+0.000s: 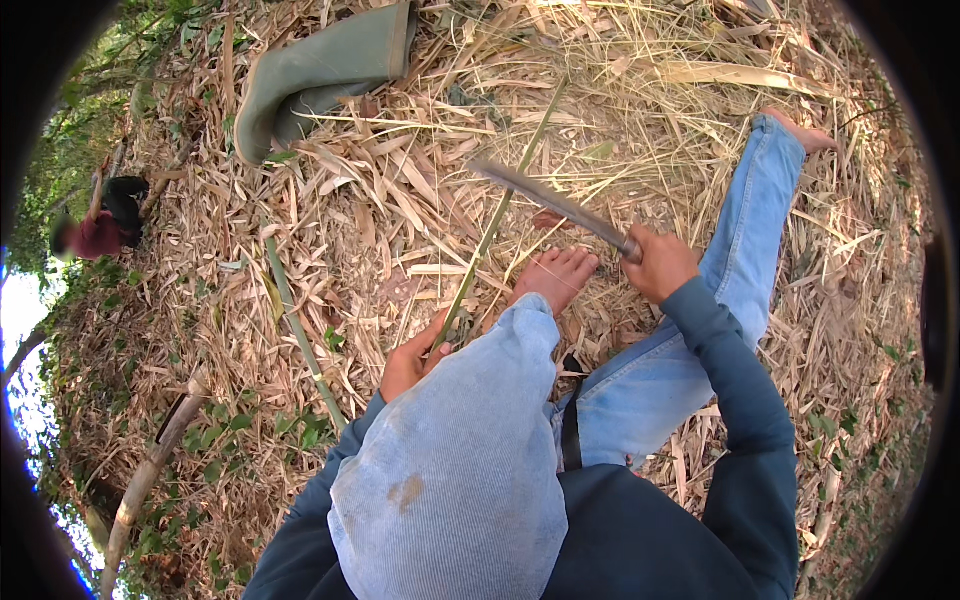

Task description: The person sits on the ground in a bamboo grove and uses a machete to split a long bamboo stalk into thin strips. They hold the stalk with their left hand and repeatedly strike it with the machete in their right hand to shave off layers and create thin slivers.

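Observation:
My right hand is closed round the handle of a long knife. Its dull, narrow blade points up and left, and it crosses a thin green bamboo strip; whether the two touch I cannot tell. Beside my bent left knee, my left hand grips the strip's lower end, with part of the hand hidden by the knee. From there the strip slants up and right over the ground. My bare left foot rests just below the blade.
A green rubber boot lies at the upper left, a second one partly under it. Left of my left hand is a green bamboo pole. Dry leaves and pale shavings cover the ground. Another person is at the far left, near a log.

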`<control>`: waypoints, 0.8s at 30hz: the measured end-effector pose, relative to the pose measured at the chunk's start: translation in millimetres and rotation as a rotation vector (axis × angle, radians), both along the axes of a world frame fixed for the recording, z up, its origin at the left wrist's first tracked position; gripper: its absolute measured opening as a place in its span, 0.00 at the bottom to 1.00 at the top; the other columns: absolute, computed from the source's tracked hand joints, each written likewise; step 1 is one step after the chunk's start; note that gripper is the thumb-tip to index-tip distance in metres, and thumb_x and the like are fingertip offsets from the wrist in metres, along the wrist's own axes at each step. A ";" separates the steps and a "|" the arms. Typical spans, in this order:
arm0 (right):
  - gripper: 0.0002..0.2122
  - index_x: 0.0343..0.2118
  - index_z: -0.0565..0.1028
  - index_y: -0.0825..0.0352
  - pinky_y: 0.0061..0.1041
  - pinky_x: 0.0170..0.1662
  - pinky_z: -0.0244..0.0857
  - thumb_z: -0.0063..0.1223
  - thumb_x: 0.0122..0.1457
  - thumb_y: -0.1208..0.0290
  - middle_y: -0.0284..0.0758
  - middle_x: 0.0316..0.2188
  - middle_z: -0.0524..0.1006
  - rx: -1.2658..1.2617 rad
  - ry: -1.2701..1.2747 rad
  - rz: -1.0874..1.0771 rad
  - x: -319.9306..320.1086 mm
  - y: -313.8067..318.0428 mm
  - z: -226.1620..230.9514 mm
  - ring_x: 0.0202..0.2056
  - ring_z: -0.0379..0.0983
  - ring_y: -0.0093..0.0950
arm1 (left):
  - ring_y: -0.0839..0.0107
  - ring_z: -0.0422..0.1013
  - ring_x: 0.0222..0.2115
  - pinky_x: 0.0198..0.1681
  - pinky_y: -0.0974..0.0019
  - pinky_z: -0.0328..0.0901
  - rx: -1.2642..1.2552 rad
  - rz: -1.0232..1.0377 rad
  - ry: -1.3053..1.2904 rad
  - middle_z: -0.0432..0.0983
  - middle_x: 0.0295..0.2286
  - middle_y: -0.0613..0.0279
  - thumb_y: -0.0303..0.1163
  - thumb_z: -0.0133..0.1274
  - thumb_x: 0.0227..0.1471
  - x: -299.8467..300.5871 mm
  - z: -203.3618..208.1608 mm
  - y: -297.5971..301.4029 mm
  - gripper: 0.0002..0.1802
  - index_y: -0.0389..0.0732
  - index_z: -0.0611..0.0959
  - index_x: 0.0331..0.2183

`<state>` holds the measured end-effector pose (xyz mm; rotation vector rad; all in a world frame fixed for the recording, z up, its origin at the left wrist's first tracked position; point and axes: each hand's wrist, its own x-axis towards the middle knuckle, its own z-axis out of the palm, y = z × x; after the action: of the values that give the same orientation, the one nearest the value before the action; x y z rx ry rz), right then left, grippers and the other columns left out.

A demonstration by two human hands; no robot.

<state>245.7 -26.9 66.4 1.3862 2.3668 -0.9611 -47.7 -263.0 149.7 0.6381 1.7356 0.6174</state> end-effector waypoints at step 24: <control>0.12 0.33 0.76 0.66 0.44 0.39 0.69 0.56 0.52 0.62 0.47 0.26 0.78 -0.079 -0.036 -0.251 9.0 52.8 -56.5 0.32 0.76 0.47 | 0.57 0.57 0.60 0.61 0.54 0.55 0.008 -0.644 0.165 0.58 0.60 0.52 0.31 0.40 0.60 62.9 -132.5 71.2 0.27 0.48 0.60 0.61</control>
<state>254.7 25.9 9.9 1.6823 2.1391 -1.0697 15.2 -191.8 17.2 1.2107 1.5491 0.1212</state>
